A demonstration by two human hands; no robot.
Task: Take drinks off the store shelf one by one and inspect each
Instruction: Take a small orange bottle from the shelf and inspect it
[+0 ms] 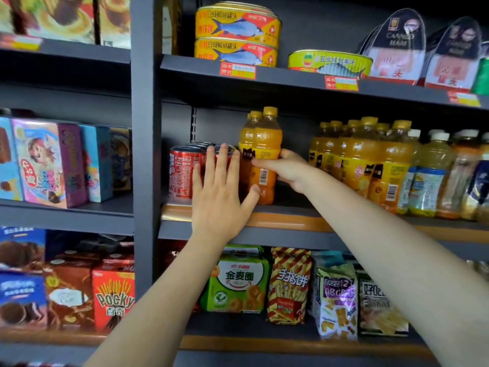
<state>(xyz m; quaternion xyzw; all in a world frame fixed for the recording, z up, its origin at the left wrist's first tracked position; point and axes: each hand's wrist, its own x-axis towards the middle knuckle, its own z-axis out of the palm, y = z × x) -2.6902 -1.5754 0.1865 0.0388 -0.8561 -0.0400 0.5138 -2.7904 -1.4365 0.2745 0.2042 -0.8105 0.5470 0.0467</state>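
Note:
On the middle shelf [264, 235] stands an orange juice bottle [264, 144] with a yellow cap, a second one close behind it. My right hand [284, 169] grips this front bottle around its label, fingers curled across the front. My left hand [221, 192] is spread flat with straight fingers in front of the red cola cans [181, 172], its thumb touching the bottle's lower part. The bottle stands upright on the shelf board.
More orange juice bottles [362, 160] and pale drink bottles [428, 176] fill the shelf's right side. Fish tins [235, 35] sit on the shelf above, snack bags [288, 284] below, biscuit boxes [47, 162] in the left bay. A grey upright post [145, 154] divides the bays.

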